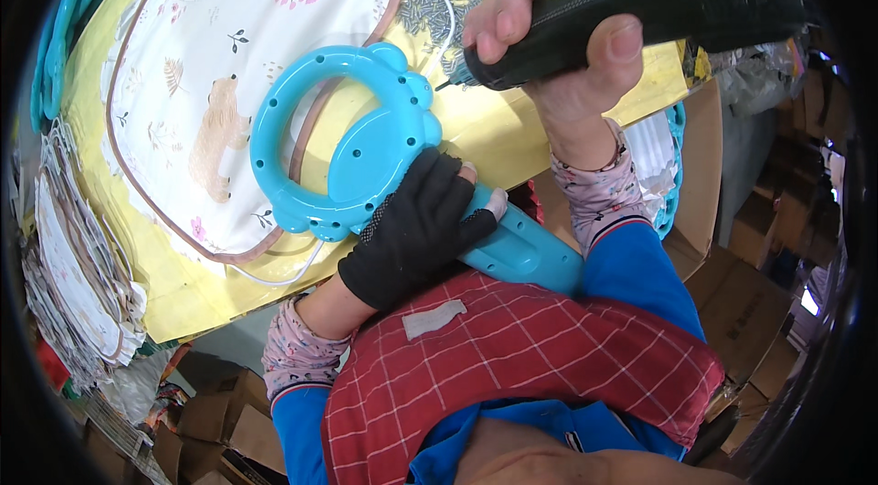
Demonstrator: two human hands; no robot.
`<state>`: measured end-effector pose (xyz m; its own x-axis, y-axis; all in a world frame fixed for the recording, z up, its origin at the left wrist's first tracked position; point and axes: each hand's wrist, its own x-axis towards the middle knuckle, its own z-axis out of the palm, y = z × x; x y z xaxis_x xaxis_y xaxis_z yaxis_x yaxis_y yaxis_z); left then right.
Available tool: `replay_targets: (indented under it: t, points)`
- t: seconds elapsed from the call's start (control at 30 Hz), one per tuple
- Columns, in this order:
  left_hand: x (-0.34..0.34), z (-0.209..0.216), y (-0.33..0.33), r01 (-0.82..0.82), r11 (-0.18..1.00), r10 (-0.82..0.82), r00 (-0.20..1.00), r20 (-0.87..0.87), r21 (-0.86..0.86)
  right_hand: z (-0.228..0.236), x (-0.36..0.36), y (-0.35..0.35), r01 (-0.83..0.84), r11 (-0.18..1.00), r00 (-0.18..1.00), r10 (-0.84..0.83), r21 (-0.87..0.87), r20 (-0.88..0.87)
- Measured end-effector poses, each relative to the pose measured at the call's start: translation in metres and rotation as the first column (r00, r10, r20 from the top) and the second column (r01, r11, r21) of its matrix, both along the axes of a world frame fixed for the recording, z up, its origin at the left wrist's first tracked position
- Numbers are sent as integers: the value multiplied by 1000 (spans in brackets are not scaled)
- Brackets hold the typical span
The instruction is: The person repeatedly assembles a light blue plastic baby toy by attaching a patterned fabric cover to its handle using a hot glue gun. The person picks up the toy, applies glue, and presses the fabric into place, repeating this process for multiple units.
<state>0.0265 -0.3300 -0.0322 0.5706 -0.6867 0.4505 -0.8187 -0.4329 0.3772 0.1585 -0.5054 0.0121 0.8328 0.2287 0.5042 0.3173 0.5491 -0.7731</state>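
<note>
My left hand (416, 229), in a black glove with bare fingertips, is closed around a turquoise plastic frame (261, 133) where its ring meets its handle. The frame has a round opening, scalloped bumps and several dark screw holes. My bare right hand (585, 73) is wrapped round a dark power screwdriver (631, 9). The tool lies nearly level, its bit pointing left beside the bumps on the ring's upper right. Whether the bit touches the frame, I cannot tell. Under the ring lies a cream fabric panel (201, 55) with a brown border and an animal print.
Loose small screws (425, 9) are heaped on the yellow tabletop (178, 307) beyond the frame. A white cord (283, 282) runs by the panel. Stacked fabric panels (82, 256) stand at the left edge. More turquoise parts (59, 55) and cardboard boxes (700, 156) surround the table.
</note>
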Motion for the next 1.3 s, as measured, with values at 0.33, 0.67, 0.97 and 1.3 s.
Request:
replay_targets:
  t: [0.33, 0.67, 0.97, 1.3]
  points:
    - [0, 0, 2, 5, 1000, -5, 1000, 2, 3, 6, -13, 19, 78, 990, 996, -72, -118, 53]
    - [6, 1, 4, 15, 1000, -14, 995, 102, -14, 19, 4, 29, -13, 963, 995, -14, -271, -99]
    - [7, -5, -21, -438, 461, -268, 761, -591, -772, 24, -75, 108, -329, 933, 935, 343, -146, 90]
    - [-1, -7, 6, -350, 588, -413, 645, -643, -729, 8, -73, 123, -385, 835, 889, 450, -394, 85]
